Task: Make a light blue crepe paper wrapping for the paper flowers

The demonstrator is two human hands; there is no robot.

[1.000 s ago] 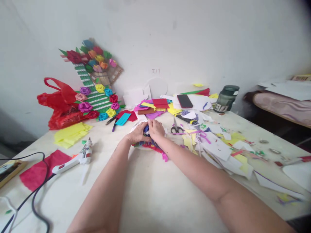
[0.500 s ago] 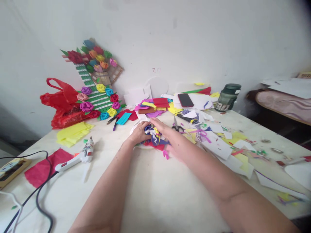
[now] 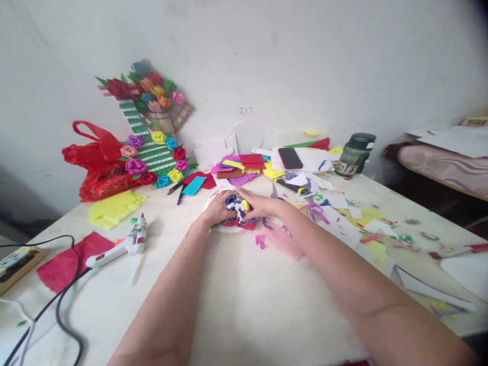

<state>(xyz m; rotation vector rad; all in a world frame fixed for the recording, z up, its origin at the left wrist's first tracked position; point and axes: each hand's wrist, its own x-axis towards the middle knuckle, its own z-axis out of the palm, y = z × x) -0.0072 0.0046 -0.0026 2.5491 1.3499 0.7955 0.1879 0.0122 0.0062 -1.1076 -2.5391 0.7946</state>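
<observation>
A bundle of crumpled paper pieces [image 3: 238,206], in blue, white and yellow with red below, rests on a white round base [image 3: 225,232] at the middle of the table. My left hand [image 3: 219,207] is wrapped round its left side, thumb toward me. From the right, my right hand [image 3: 258,204] curves about the same bundle with thumb and fingers pressed to it. The hands cover much of the bundle and of the base. A pink paper scrap [image 3: 260,241] and a pale pink sheet [image 3: 282,240] lie just in front of my right hand.
To the left lie a glue gun [image 3: 133,241], its cord, red paper [image 3: 76,262] and a power strip [image 3: 19,267]. Paper-flower crafts [image 3: 152,152] and a red bag [image 3: 101,162] stand behind. Cut paper, a phone [image 3: 290,158] and a green bottle [image 3: 355,155] are at right.
My right hand has gone from stretched fingers to curled round the bundle's right side, uncovering the pale pink sheet. My left hand stays nearly where it was.
</observation>
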